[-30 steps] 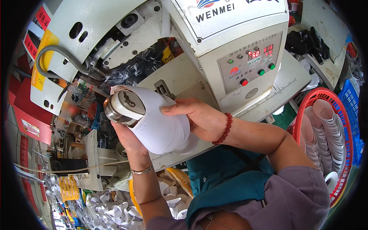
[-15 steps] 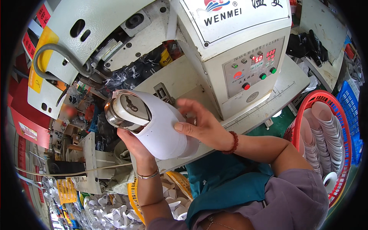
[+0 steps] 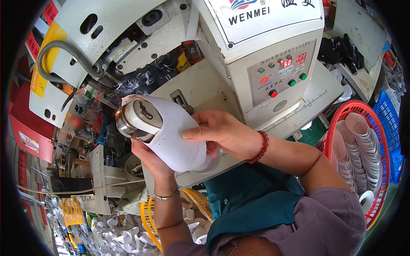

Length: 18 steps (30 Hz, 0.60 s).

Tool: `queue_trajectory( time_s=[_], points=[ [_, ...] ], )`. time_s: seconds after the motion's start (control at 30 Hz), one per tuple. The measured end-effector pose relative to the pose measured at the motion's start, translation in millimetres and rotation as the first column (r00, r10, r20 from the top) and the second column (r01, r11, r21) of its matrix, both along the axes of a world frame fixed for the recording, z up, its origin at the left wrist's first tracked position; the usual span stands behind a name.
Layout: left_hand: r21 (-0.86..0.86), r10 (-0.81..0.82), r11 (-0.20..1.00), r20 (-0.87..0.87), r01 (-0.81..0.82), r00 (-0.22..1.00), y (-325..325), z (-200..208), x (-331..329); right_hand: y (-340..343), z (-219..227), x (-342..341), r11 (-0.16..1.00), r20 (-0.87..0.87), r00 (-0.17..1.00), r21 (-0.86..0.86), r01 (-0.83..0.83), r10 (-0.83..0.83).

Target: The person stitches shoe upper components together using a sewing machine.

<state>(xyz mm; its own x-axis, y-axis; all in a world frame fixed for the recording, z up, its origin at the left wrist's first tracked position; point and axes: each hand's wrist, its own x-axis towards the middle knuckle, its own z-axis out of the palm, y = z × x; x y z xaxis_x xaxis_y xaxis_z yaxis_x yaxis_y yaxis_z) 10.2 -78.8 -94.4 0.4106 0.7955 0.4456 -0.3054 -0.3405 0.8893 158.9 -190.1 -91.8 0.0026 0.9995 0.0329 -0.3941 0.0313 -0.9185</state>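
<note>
A smooth white curved sheet (image 3: pixel 179 147), shaped like part of a shoe upper, wraps around the rounded end of the machine's metal post (image 3: pixel 147 114). My right hand (image 3: pixel 222 133) grips the sheet's right side, thumb lying on its outer face and the other fingers partly hidden behind it. From below left, my left hand (image 3: pixel 154 161) holds the sheet's lower edge close to the post, its fingertips out of sight under the sheet. The sheet's lower right end hangs free, with a layered edge.
A cream machine (image 3: pixel 243 68) with a control panel (image 3: pixel 284 77) of buttons and red digits stands ahead. Its thick arm (image 3: pixel 98 34) reaches overhead at left. A red basket (image 3: pixel 333 132) at right holds stacked white pieces. A yellow basket (image 3: pixel 147 219) and scattered white pieces (image 3: pixel 115 232) lie below left.
My right hand has moved left and closed onto the sheet, its fingers now tucked behind instead of lifted off. The sheet's lower end has narrowed and shifted slightly left.
</note>
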Motion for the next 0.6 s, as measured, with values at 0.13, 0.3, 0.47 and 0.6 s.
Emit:
queue_trajectory(
  time_s=[0.13, 0.3, 0.47, 0.6],
  points=[
    [-0.177, -0.022, 0.982, 0.198, 0.058, 0.980, -6, 7, 8, 1, 7, -11, 0.997, -0.315, 0.949, 0.061, 0.039, -0.017],
    [-0.182, -0.017, 0.982, 0.191, 0.052, 0.981, -8, 9, 6, -2, -1, -23, 0.997, -0.441, 0.897, 0.064, 0.035, -0.003],
    [-0.107, -0.065, 0.991, 0.119, 0.078, 0.991, 0, 5, -2, -10, 1, -40, 0.974, -0.378, 0.923, 0.172, 0.148, -0.073],
    [-0.117, -0.067, 0.990, 0.132, 0.082, 0.989, -1, 9, 0, -3, -6, -41, 0.975, -0.393, 0.919, 0.192, 0.112, -0.028]
  ],
)
